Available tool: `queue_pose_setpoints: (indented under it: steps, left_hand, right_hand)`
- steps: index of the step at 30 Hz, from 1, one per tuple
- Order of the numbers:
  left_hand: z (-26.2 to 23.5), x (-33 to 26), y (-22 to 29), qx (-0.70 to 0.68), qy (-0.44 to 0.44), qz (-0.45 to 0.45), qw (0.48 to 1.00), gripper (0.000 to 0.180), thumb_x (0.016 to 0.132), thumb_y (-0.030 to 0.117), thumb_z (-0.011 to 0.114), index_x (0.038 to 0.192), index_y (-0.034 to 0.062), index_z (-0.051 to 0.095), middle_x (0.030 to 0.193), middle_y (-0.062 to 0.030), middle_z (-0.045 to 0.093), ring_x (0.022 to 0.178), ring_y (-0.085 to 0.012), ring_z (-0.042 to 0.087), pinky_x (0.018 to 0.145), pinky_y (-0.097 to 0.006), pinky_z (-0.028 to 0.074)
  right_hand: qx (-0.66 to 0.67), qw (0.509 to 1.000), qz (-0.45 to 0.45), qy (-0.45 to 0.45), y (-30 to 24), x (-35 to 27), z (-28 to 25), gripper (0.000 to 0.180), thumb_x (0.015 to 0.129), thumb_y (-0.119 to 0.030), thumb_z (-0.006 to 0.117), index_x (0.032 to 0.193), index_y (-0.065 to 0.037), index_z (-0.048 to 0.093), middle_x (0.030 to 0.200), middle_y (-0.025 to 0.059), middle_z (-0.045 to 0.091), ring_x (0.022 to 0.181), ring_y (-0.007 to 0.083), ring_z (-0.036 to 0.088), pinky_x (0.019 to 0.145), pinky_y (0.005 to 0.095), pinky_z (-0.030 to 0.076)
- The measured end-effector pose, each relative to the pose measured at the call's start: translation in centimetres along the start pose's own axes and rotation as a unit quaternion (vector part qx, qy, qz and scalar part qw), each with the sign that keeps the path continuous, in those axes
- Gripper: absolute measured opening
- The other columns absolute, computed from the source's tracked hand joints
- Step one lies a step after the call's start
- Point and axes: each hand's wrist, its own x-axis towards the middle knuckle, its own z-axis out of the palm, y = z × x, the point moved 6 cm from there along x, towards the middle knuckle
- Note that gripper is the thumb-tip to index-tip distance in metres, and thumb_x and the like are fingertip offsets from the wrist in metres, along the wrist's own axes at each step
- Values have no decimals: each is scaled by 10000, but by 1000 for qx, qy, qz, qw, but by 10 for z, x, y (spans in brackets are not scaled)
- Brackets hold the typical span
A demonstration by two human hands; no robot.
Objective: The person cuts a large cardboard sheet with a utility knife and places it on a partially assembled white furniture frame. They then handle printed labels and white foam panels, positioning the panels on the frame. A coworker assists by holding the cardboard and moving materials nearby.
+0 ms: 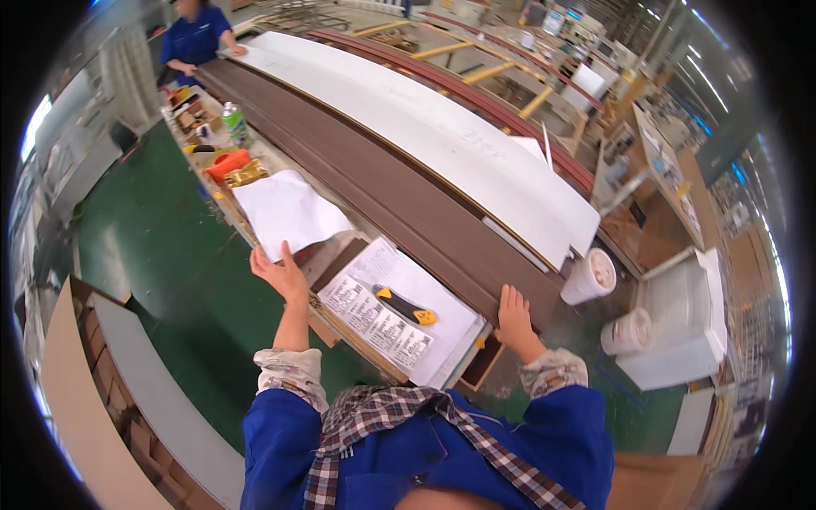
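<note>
My left hand [282,274] grips the near edge of a white sheet of paper [289,208], thumb on top, over the bench's left side. My right hand [515,321] lies flat with fingers stretched on the near end of a long brown moulded panel [382,174]. Between my hands, a yellow and black utility knife [405,305] rests on a stack of papers [442,319] and printed white labels [374,321]. Beyond the brown panel lies a long white panel [425,115]. At its far end a co-worker in blue [194,38] has hands on the panels.
An orange tool [228,163], a green spray can [234,123] and small items crowd the bench's left edge. Two white buckets [586,279] stand at the right, beside a white box [676,327]. Long boards and cartons [144,442] lie at lower left.
</note>
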Motion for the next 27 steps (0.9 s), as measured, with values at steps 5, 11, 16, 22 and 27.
queue_pose_setpoints:
  steps: [5, 11, 16, 22, 27]
  left_hand:
    - [-1, 2, -13, -45, -15, -37, 998, 542, 855, 232, 642, 1264, -41, 413, 1312, -226, 328, 1177, -366, 377, 970, -422, 370]
    - [-4, 2, -4, 23, -17, -10, 1000, 494, 834, 154, 641, 1238, -43, 438, 1292, -230, 353, 1166, -374, 390, 990, -432, 347]
    - [-3, 1, 1, 18, -25, -2, 1000, 427, 795, 74, 631, 1189, -7, 486, 1290, -217, 343, 1173, -379, 383, 992, -413, 355]
    - [2, 2, -4, 73, -70, -18, 995, 345, 797, 73, 602, 1122, -22, 540, 1319, -217, 308, 1185, -369, 395, 970, -415, 387]
    - [3, 1, -1, 63, -81, -34, 994, 336, 807, 98, 597, 1117, -21, 543, 1315, -207, 322, 1159, -368, 434, 955, -405, 403]
  right_hand:
    - [-2, 999, 22, -38, -2, 0, -4, 986, 575, -120, 770, 1354, 110, 212, 1326, 282, 325, 1199, 415, 379, 974, 540, 341]
    - [8, 999, 38, 15, -4, 0, -3, 957, 579, -88, 751, 1353, 104, 221, 1339, 287, 314, 1204, 422, 367, 974, 563, 324]
    - [48, 997, 61, -4, -4, -1, 5, 922, 612, -76, 731, 1355, 109, 216, 1349, 296, 299, 1236, 442, 328, 1008, 598, 258]
    - [57, 996, 71, -12, -6, -2, 5, 946, 602, -56, 728, 1366, 110, 195, 1378, 313, 266, 1266, 453, 298, 1017, 602, 244]
    - [54, 996, 76, -12, -6, -1, 8, 968, 588, -58, 727, 1371, 106, 182, 1385, 309, 261, 1273, 453, 287, 1024, 603, 231]
